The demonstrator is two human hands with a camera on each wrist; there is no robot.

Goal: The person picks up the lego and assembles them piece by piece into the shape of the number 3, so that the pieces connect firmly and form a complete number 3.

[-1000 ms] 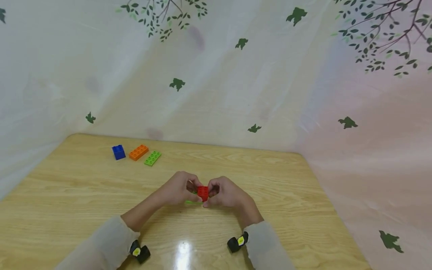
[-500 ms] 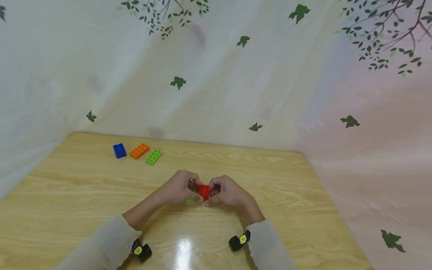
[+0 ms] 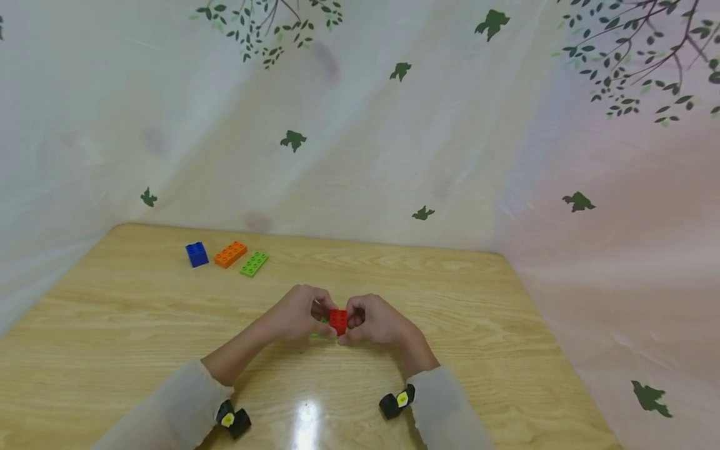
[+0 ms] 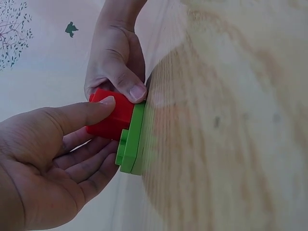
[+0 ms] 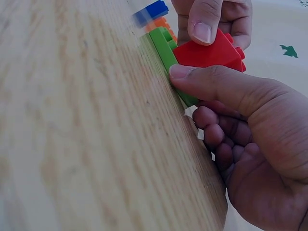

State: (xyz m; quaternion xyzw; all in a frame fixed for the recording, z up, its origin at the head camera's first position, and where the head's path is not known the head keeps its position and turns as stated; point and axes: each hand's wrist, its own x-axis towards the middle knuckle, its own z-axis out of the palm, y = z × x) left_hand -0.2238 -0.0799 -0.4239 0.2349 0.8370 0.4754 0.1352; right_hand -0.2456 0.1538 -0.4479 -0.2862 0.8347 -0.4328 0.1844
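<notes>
At mid-table, a red toy building brick (image 3: 338, 320) with studs sits on a thin green building plate (image 4: 131, 142), some of whose studs show beside it. The plate stands at the tabletop; both hands partly cover it in the head view. My left hand (image 3: 300, 314) pinches the red brick, its thumb lying along the brick's near face. From the other side, my right hand (image 3: 379, 320) grips the end of the green plate, with its thumb tip by the seam under the red brick. The remaining right fingers (image 5: 224, 134) are curled near the table.
Toward the far left of the wooden table (image 3: 478, 350) lie a blue brick (image 3: 197, 254), an orange brick (image 3: 230, 254) and another green plate (image 3: 254, 264). A pale curtain (image 3: 349, 156) printed with leaves rises behind the table's far edge.
Both hands keep their hold on the red brick and green plate, with almost no movement. The whole head view shifts slightly between frames.
</notes>
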